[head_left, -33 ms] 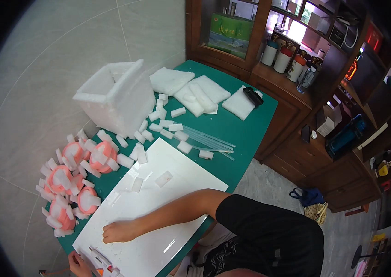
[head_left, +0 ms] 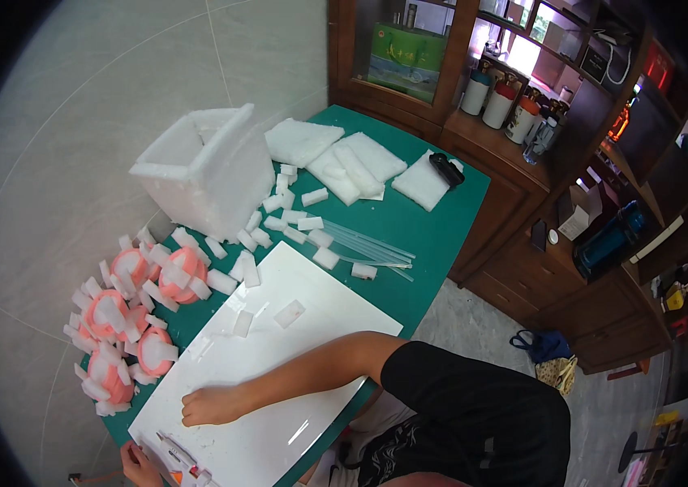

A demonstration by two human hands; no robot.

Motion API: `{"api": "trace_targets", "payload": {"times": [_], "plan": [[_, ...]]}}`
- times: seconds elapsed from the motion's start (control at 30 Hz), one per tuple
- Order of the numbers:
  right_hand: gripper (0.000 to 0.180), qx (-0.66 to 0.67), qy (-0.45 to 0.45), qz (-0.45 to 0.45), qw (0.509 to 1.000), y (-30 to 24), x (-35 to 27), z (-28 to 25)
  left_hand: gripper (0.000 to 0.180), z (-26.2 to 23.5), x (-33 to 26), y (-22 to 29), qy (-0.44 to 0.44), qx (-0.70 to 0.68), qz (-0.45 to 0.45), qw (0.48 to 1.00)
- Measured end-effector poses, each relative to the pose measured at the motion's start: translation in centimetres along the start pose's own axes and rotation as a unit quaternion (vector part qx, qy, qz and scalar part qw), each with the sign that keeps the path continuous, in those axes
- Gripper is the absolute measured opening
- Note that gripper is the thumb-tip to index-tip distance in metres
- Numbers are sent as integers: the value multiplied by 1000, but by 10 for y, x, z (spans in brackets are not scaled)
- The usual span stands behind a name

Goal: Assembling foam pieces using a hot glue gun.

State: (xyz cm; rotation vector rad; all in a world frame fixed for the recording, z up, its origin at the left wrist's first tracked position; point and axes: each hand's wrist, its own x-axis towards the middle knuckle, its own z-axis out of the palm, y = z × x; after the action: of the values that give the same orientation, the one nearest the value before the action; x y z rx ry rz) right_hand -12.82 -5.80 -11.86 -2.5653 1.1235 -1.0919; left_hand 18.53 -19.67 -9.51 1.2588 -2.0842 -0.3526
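Note:
My right hand (head_left: 212, 406) rests as a fist on a glossy white board (head_left: 320, 308). Whatever its curled fingers may enclose is hidden. At the board's near left edge, my left hand (head_left: 140, 467) has its fingertips drawn together. I cannot make out what is between them. Beside it lies a white tool (head_left: 177, 454) with an orange part, partly cut off by the lower edge; it looks like a glue gun. Two small white foam blocks, one of them marked (head_left: 289, 313), lie farther up the board.
Pink round pieces (head_left: 109, 315) with white foam blocks cluster at left. A white foam box (head_left: 222, 183) stands behind them. Foam sheets (head_left: 303, 142), loose blocks, clear sticks (head_left: 360, 245) and a black object (head_left: 445, 169) lie on the green table (head_left: 441, 235). Wooden cabinets (head_left: 514, 178) stand at right.

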Motion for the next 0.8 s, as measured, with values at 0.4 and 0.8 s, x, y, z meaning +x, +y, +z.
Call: {"api": "trace_targets", "payload": {"times": [0.4,0.8], "plan": [[12,-222,0,-41,974,-22,-3,4,18,1,1,24,0,-33,-40,999],[13,-259,55,-59,962,-18,-2,4,18,0,-3,14,5,-4,-15,1000]]}}
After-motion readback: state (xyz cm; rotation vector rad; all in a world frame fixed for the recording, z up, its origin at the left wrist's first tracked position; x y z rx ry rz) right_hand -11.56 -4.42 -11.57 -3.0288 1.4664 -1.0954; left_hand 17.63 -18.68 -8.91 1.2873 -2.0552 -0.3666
